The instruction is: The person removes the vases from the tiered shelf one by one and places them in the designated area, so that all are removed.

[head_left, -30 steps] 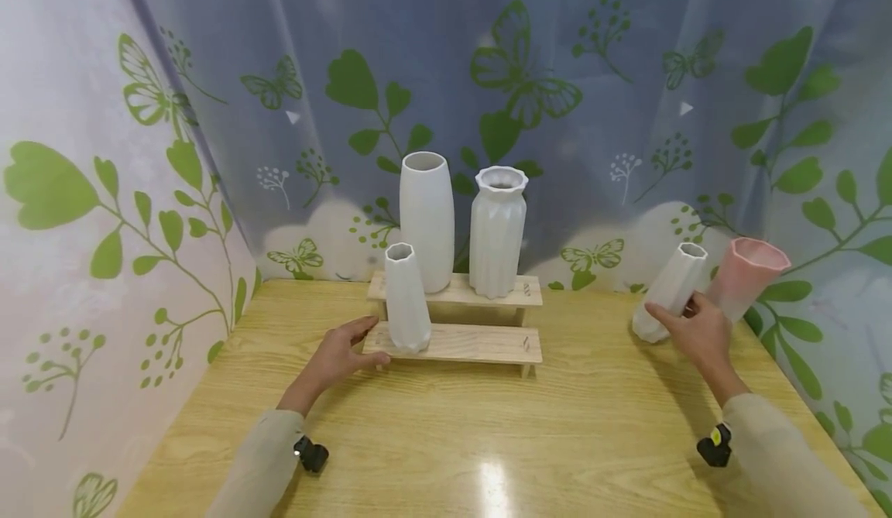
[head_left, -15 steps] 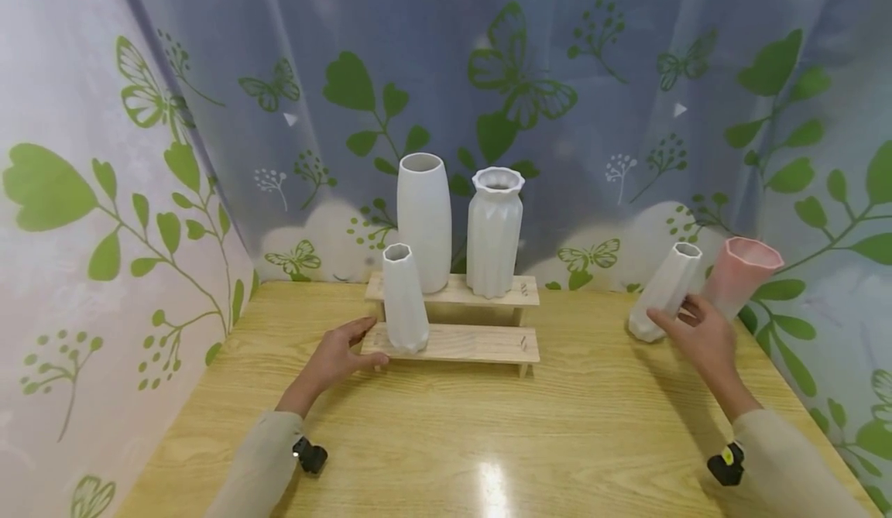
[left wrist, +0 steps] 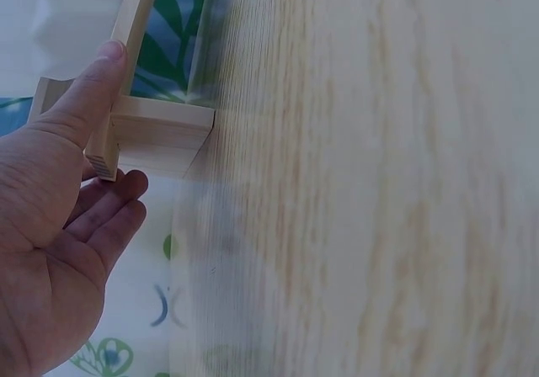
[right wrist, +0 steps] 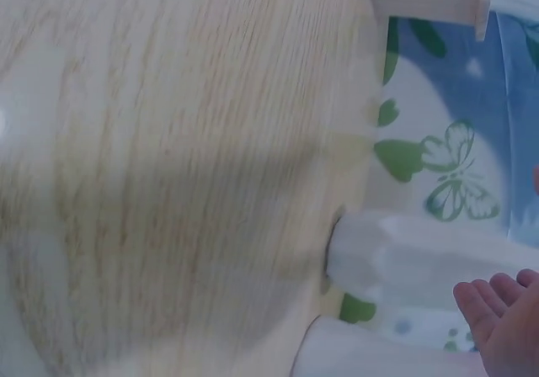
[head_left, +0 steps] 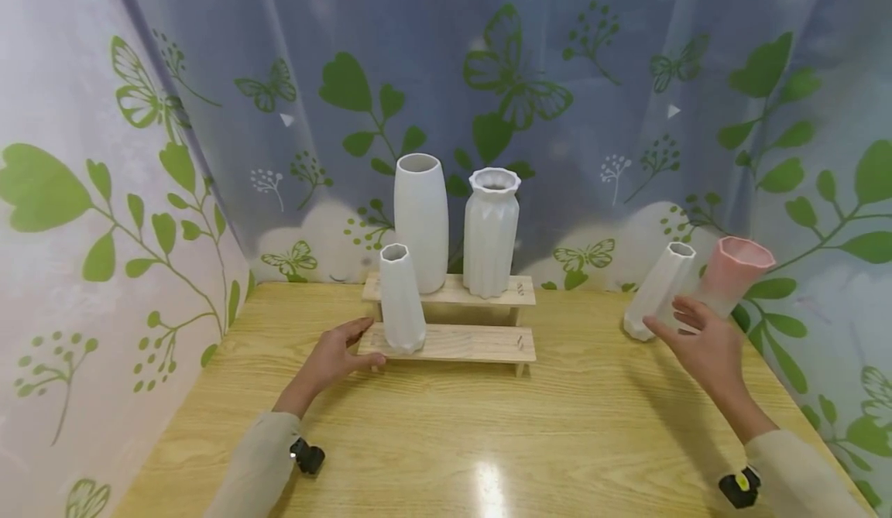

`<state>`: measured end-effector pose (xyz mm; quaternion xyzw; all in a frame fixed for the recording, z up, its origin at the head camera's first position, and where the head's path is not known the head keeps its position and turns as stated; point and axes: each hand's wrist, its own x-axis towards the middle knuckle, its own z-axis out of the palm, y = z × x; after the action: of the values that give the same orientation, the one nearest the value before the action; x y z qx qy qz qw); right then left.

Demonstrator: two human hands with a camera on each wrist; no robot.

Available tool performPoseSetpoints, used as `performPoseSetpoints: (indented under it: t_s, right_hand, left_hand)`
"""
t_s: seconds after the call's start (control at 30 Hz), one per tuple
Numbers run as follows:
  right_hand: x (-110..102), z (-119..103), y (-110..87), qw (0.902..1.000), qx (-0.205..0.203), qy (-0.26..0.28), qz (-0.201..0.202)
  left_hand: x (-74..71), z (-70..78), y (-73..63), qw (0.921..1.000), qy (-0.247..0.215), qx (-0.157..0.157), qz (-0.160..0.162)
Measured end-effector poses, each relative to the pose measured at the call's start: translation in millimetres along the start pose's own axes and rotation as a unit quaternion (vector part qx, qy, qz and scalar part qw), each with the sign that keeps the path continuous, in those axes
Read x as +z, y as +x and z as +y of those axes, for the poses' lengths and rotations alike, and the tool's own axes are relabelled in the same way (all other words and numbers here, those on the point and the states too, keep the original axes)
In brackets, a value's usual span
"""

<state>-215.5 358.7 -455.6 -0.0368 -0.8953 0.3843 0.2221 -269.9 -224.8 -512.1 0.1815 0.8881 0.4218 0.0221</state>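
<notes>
My left hand (head_left: 333,359) grips the left end of a two-tier wooden stand (head_left: 481,342). In the left wrist view the thumb lies along the board and the fingers curl round its end. A slim white vase (head_left: 403,301) stands on the lower tier, close to that hand. My right hand (head_left: 707,348), fingers loosely spread and holding nothing, hovers in front of a second slim white vase (head_left: 658,289) on the table at the right. Just right of that vase is a pink-and-white vase (head_left: 732,270), its lower part partly hidden by the hand.
On the upper tier stand a tall smooth white vase (head_left: 421,224) and a fluted white vase (head_left: 491,235) with a scalloped rim. A curtain (head_left: 432,53) with leaves and butterflies hangs round the back and sides of the wooden table (head_left: 432,433).
My right hand has let go of the slim white vase at the right and drawn back from it towards the front. The left hand stays on the stand.
</notes>
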Motion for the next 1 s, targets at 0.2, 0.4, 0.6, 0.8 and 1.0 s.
performPoseSetpoints:
  t_s: [0.2, 0.4, 0.6, 0.8, 1.0]
  right_hand:
    - [5, -18, -1.4, 0.9997, -0.017, 0.008, -0.016]
    - [13, -36, -2.9, 0.9983, -0.045, 0.022, -0.029]
    - [29, -49, -6.8, 0.9962, -0.069, 0.037, -0.038]
    - [44, -60, -8.1, 0.9928, -0.094, 0.055, -0.051]
    - [55, -74, -9.4, 0.9883, -0.106, 0.081, -0.073]
  left_hand:
    - [-0.9, 0.0, 0.4, 1.0, 0.001, 0.003, -0.001]
    - [-1.0, -0.1, -1.3, 1.0, 0.003, 0.007, -0.001]
    - [-0.4, 1.2, -2.0, 1.0, -0.001, 0.007, 0.001]
    - [0.6, 0.3, -1.9, 1.0, -0.002, 0.004, 0.002]
    - [0.6, -0.1, -1.2, 0.9999, -0.004, 0.008, 0.004]
